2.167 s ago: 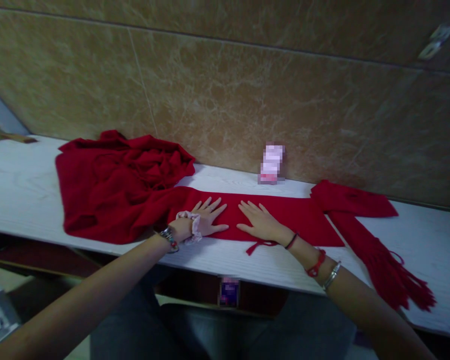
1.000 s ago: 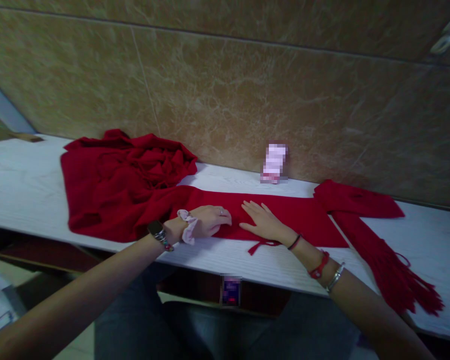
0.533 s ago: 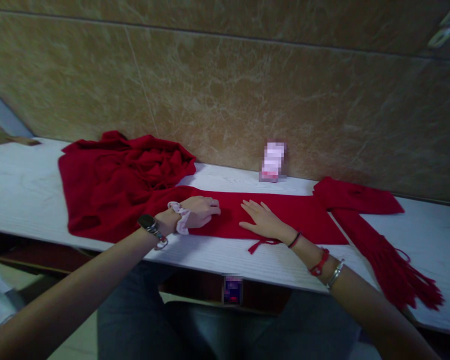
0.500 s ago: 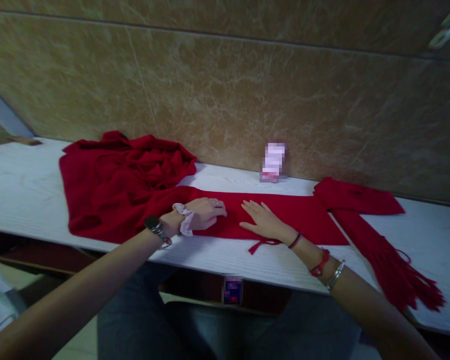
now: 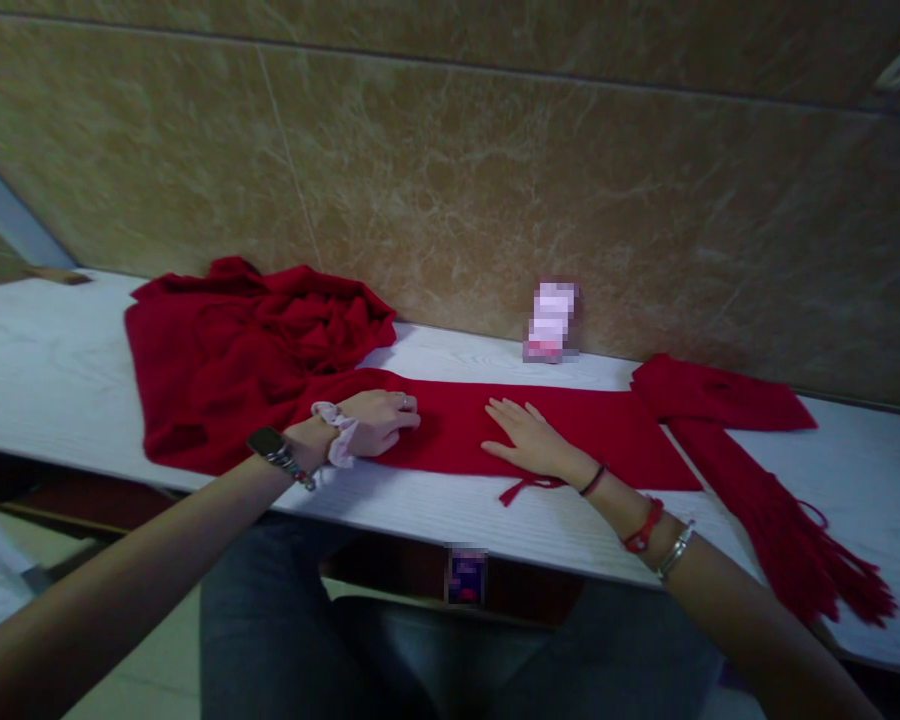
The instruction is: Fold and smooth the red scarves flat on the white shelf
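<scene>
A long red scarf (image 5: 600, 430) lies along the white tabletop, flat in the middle. To the left it spreads into a loose, crumpled heap (image 5: 247, 370). On the right a folded part with a fringed end (image 5: 802, 550) angles toward the front edge. My left hand (image 5: 379, 420) rests on the scarf beside the crumpled part, its fingers loosely bent and grasping nothing I can see. Flat on the smooth stretch lies my right hand (image 5: 529, 440), fingers stretched out. A small red tassel (image 5: 521, 488) pokes out below it at the scarf's near edge.
A phone-like object (image 5: 551, 320), blurred out, leans against the brown marbled wall (image 5: 457, 190) behind the table. The white tabletop (image 5: 37, 370) ends close to my legs, with a dark shelf under it. A small brown piece (image 5: 60, 275) sits at the back left.
My left hand has slid left over the scarf, away from my right hand. My right hand stays in place, still flat. The view has shifted slightly.
</scene>
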Tool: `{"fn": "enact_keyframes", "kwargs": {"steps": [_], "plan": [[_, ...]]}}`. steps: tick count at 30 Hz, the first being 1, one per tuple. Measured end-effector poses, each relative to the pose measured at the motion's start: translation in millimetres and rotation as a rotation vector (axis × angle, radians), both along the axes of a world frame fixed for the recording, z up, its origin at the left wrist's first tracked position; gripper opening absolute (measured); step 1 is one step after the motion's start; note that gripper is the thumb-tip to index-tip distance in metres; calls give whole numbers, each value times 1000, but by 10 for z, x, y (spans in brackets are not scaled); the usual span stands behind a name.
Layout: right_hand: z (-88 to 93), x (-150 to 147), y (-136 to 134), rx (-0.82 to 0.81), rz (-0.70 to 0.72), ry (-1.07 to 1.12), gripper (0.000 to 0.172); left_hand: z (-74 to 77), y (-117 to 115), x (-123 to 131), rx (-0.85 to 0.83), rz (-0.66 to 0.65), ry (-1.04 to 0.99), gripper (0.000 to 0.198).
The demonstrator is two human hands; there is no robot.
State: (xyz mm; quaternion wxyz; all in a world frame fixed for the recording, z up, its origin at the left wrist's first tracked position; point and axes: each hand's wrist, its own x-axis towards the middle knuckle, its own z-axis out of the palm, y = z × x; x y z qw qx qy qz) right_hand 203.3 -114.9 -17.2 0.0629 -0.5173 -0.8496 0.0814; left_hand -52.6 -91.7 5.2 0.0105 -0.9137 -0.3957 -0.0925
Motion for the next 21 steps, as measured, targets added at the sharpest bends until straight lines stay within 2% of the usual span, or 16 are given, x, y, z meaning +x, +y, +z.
{"fn": "enact_keyframes", "kwargs": {"steps": [5, 8, 13, 17, 19, 21], "plan": [[10, -4, -4, 0, -7, -8, 68, -88, 19, 243, -61, -113, 22, 31], [9, -3, -6, 5, -7, -7, 67, -123, 33, 303, -83, -162, 31, 29], [6, -2, -6, 12, 0, -1, 67, -70, 107, 55, -101, -221, 86, 20], [-3, 0, 1, 8, 3, 0, 68, 29, 180, -173, -43, -274, 246, 30], [-7, 2, 6, 11, 8, -3, 68, 65, 174, -180, -10, -289, 276, 31], [-9, 4, 8, 10, 10, -4, 67, 73, 132, -98, -13, -321, 214, 32]]}}
